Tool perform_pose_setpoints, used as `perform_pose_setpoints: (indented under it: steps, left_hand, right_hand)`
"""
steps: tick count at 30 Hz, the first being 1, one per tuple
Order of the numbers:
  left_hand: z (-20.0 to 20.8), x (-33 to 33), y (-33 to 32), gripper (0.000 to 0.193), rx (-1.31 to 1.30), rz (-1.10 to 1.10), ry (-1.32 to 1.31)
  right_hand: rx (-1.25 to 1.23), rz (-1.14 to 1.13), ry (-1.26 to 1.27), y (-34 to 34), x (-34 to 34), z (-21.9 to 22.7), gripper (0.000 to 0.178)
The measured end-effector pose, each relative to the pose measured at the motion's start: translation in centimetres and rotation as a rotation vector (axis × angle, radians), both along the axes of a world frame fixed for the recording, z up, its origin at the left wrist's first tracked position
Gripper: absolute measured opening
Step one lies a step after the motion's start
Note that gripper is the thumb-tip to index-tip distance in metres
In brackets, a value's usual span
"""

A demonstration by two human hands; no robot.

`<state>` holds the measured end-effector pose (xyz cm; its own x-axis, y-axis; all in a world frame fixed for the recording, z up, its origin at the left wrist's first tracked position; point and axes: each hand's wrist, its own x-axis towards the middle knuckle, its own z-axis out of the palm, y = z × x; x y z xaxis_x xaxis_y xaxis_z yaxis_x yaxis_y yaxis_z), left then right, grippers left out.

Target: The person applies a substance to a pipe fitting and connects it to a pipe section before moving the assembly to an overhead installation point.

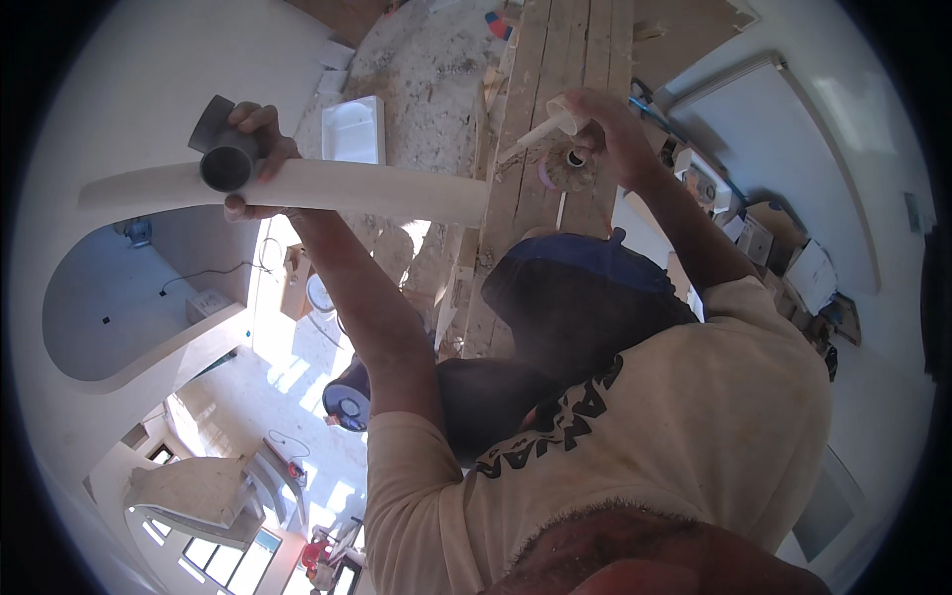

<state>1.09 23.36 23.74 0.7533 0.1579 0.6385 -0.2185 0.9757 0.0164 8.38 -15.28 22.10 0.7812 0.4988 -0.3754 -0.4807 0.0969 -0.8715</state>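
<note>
My left hand [260, 149] is closed around a grey plastic pipe fitting [226, 149] with a short side branch. Its round open end faces me, in front of the top of a pale arched wall. On the right, over the wooden planks, my right hand [607, 121] grips a cream piece [565, 116] with a round end and a narrow straight part. What exactly this piece is, I cannot make out. Just below that hand, a round object [567, 167] with a dark hole and a pinkish rim lies near the planks.
Rough wooden planks [555, 59] run away from me. A white tray [353, 131] rests on the dusty floor beyond the pale ledge [387, 190]. Boxes and scraps [759, 238] lie along the right wall. A dark bucket-like container [347, 402] stands below on the left.
</note>
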Motion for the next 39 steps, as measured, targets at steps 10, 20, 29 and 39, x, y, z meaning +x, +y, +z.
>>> perform_pose_setpoints:
  steps: [10,20,29,39]
  left_hand:
    - [0.4,-0.9,0.8,0.080,0.059,0.036,-0.002]
    - [0.4,-1.5,1.2,0.079,0.033,0.092,-0.014]
    - [0.3,-2.0,1.7,0.078,0.049,0.095,0.038]
    - [-0.4,-1.8,2.2,0.076,0.064,0.120,0.016]
  right_hand:
    - [-0.081,0.133,-0.084,3.9,-1.0,0.1,0.047]
    - [-0.055,0.182,0.065,2.9,-2.2,-1.3,0.032]
    - [0.012,0.188,-0.147,3.2,-4.9,2.9,0.035]
    - [0.015,0.175,-0.434,2.2,-4.4,3.5,0.036]
